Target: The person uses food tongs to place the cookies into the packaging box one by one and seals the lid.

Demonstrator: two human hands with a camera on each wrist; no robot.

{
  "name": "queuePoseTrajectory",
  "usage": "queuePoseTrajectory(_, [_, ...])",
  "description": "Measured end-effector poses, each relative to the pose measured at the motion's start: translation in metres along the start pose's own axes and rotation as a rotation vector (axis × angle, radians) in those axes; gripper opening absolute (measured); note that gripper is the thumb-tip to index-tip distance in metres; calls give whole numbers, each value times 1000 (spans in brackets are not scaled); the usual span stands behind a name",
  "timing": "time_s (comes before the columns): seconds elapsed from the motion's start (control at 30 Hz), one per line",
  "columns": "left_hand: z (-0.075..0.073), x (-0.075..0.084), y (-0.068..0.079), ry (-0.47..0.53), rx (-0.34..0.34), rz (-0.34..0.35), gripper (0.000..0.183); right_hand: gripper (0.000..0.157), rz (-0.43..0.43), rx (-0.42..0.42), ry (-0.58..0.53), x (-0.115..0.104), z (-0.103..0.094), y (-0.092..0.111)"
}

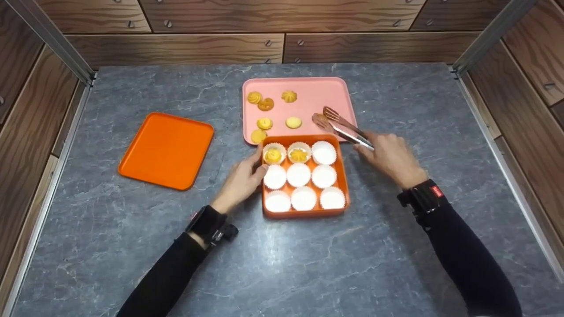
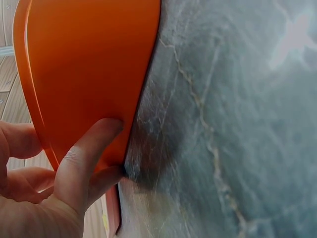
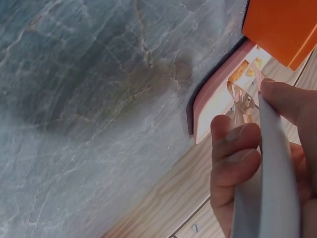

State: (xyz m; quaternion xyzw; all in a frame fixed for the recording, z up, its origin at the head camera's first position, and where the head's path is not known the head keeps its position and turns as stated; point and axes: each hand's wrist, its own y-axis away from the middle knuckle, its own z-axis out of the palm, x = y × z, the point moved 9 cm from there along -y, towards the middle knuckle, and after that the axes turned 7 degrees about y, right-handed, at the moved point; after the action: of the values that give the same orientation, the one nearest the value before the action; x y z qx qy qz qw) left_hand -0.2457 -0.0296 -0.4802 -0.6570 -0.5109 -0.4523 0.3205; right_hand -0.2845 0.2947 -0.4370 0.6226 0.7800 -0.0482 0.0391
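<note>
My left hand [image 1: 243, 179] holds the left side of an orange box [image 1: 305, 214] near its back corner. In the left wrist view the thumb [image 2: 86, 153] lies against the box's outer wall. Rows of white paper cups [image 1: 298, 175] fill the box; piped cookies sit in the back-left cup and the back-middle cup. My right hand [image 1: 393, 159] grips metal tongs [image 1: 352, 133], whose tips are over the right part of a pink tray [image 1: 317, 90]. In the right wrist view a cookie [image 3: 239, 72] shows by the tong tips; whether they pinch it I cannot tell.
Several cookies lie on the tray's left and middle, among them a round pale one [image 1: 293, 122] and a ridged one [image 1: 289, 96]. An orange lid [image 1: 166, 150] lies flat on the left of the grey marbled table [image 1: 282, 268]. Wood-patterned walls [image 1: 176, 48] enclose the table.
</note>
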Motion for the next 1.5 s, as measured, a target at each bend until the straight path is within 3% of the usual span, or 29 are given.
queuePoseTrajectory(0.27, [1, 2, -1, -9, 11, 22, 60, 40, -10, 10, -27, 3, -3, 4])
queuePoseTrajectory(0.57, [0, 2, -2, -21, 13, 19, 60, 38, -41, 78, -37, -4, -26, 13])
queuePoseTrajectory(1.07, [1, 0, 0, 20, -8, -10, 62, 36, -161, 233, -57, -22, -58, 50])
queuePoseTrajectory(1.23, [1, -1, 1, 8, -1, -15, 61, 33, -175, 220, -44, -27, -63, 62])
queuePoseTrajectory(1.5, [0, -1, 1, 5, -1, -19, 62, 41, -223, 231, -19, -41, -72, 80])
